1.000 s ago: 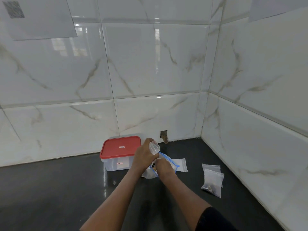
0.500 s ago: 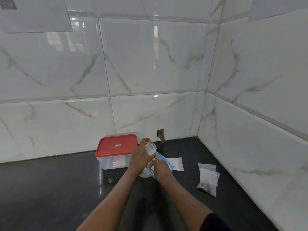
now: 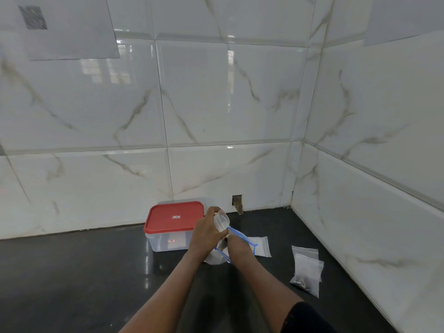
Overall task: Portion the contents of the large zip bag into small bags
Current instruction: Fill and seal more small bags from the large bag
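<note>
One scoop (image 3: 221, 221) in left hand (image 3: 205, 233); right hand (image 3: 237, 247) inside zip bag (image 3: 214, 259).

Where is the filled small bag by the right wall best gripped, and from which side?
Likely pinch the small bag at its flat far end, from above-left: its dark contents pool at the near end and the wall crowds its right.

Soft daylight, window glare on tiles (image 3: 105, 70), wide-angle edge warping

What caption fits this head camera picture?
Left hand holds a clear scoop over the large zip bag; right hand reaches into it, beside a red-lidded box.
</note>
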Demonstrator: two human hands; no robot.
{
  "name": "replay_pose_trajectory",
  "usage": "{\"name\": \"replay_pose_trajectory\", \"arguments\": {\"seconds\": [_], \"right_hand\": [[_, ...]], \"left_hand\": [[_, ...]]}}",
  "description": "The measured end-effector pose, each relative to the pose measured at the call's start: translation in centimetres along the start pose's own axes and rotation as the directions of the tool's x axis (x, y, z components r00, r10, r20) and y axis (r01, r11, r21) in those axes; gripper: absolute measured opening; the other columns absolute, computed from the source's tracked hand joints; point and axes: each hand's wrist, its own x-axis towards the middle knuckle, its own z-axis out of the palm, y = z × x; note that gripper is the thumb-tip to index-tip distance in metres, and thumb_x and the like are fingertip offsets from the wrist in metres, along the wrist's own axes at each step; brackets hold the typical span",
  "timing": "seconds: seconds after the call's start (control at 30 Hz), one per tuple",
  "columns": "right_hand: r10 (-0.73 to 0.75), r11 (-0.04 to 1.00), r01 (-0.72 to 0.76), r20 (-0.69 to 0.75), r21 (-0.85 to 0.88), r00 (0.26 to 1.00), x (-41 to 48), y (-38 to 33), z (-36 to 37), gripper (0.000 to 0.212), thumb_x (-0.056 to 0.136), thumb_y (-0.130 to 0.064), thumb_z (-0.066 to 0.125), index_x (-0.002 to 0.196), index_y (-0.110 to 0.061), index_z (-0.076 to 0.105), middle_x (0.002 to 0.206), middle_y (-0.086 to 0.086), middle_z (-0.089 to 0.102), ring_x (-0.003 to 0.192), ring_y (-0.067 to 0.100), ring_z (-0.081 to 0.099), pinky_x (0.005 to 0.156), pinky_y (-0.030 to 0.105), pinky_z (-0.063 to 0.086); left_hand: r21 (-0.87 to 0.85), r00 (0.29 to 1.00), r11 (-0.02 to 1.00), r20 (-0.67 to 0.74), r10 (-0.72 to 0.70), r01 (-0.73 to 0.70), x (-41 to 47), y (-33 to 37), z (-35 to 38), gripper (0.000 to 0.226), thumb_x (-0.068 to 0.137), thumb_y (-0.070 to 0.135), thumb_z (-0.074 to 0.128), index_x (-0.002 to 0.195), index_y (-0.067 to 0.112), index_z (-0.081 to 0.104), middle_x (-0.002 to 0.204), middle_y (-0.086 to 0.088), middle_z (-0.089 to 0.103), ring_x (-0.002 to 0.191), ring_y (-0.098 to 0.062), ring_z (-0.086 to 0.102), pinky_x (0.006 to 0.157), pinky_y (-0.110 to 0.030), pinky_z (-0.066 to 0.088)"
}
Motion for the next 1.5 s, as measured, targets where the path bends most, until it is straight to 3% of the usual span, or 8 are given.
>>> {"name": "replay_pose_trajectory", "arguments": {"seconds": [0.13,0.23,0.33,0.5,0.57,0.7,1.4,1.5], "right_hand": [[-0.041,0.997,0.041,-0.007,-0.058,0.999,0.4,0.2,0.1,0.018,0.098,-0.022,0.043,0.110,-0.012,0.053,0.092,0.002,0.055,0.078,0.009,0.054,0.068,0.014,0.050],[-0.045,0.990,0.045,0.006,-0.134,0.999,-0.1,0.6,0.0,0.025,0.098,-0.023,0.045,0.121,-0.012,0.050,0.101,-0.001,0.057,0.090,0.008,0.056,0.081,0.012,0.045],[-0.267,0.889,0.262,0.038,-0.375,0.963,0.8,0.9,0.0,0.015,0.100,-0.023,0.042,0.108,-0.013,0.049,0.095,0.000,0.056,0.085,0.008,0.054,0.073,0.011,0.045],[-0.243,0.834,0.253,0.084,-0.490,0.966,0.4,0.4,-0.6,0.023,0.098,-0.025,0.046,0.081,-0.010,0.045,0.077,0.004,0.046,0.085,0.015,0.050,0.083,0.025,0.044],[-0.151,0.879,0.149,0.032,-0.453,0.988,0.4,-0.4,-0.1,0.014,0.097,-0.026,0.047,0.099,-0.012,0.051,0.090,0.004,0.053,0.092,0.014,0.051,0.084,0.025,0.043],[-0.107,0.873,0.113,0.038,-0.474,0.993,0.1,-0.4,0.2,0.032,0.095,-0.028,0.052,0.123,-0.014,0.053,0.124,0.005,0.057,0.114,0.018,0.055,0.097,0.028,0.044],[-0.183,0.815,0.182,0.053,-0.550,0.982,-0.3,-0.4,0.0,0.035,0.094,-0.026,0.055,0.127,-0.015,0.050,0.129,0.006,0.055,0.116,0.018,0.054,0.096,0.026,0.044],[-0.234,0.814,0.241,0.081,-0.529,0.969,-0.1,0.1,0.1,0.017,0.098,-0.023,0.045,0.114,-0.022,0.050,0.131,0.009,0.055,0.095,0.009,0.055,0.096,0.026,0.044]], "left_hand": [[-0.008,1.000,1.000,-0.015,0.003,-0.003,0.0,0.1,-0.1,0.054,0.074,0.018,0.074,0.119,0.015,0.045,0.106,-0.004,0.061,0.088,-0.014,0.055,0.078,-0.025,0.049],[-0.025,1.000,1.000,-0.024,0.005,-0.006,-0.1,-0.2,0.1,0.053,0.073,0.019,0.075,0.117,0.017,0.046,0.104,-0.002,0.061,0.088,-0.015,0.057,0.078,-0.024,0.050],[-0.020,0.999,1.000,-0.030,0.020,-0.020,-0.1,-0.4,0.1,0.053,0.074,0.022,0.076,0.118,0.015,0.046,0.105,-0.002,0.061,0.087,-0.011,0.056,0.075,-0.013,0.045],[-0.011,0.998,1.000,-0.055,0.017,-0.017,0.0,-0.5,0.1,0.054,0.075,0.023,0.076,0.119,0.012,0.047,0.107,-0.005,0.062,0.089,-0.012,0.058,0.075,-0.011,0.042],[-0.006,0.998,1.000,-0.063,0.014,-0.014,-0.1,-0.5,0.3,0.053,0.076,0.022,0.075,0.119,0.011,0.047,0.108,-0.006,0.062,0.093,-0.017,0.061,0.077,-0.013,0.042],[0.000,0.998,1.000,-0.069,-0.008,0.008,-0.3,-0.4,0.4,0.053,0.077,0.023,0.074,0.121,0.010,0.047,0.113,-0.007,0.062,0.098,-0.018,0.060,0.081,-0.011,0.040],[0.008,0.998,1.000,-0.059,-0.007,0.008,-0.4,-0.8,-0.2,0.057,0.074,0.025,0.076,0.121,0.012,0.046,0.114,-0.007,0.062,0.096,-0.015,0.059,0.081,-0.013,0.042],[0.003,0.998,1.000,-0.056,-0.007,0.007,-0.5,-0.9,-0.3,0.057,0.075,0.024,0.076,0.121,0.012,0.046,0.113,-0.007,0.062,0.093,-0.012,0.058,0.080,-0.013,0.042]]}}
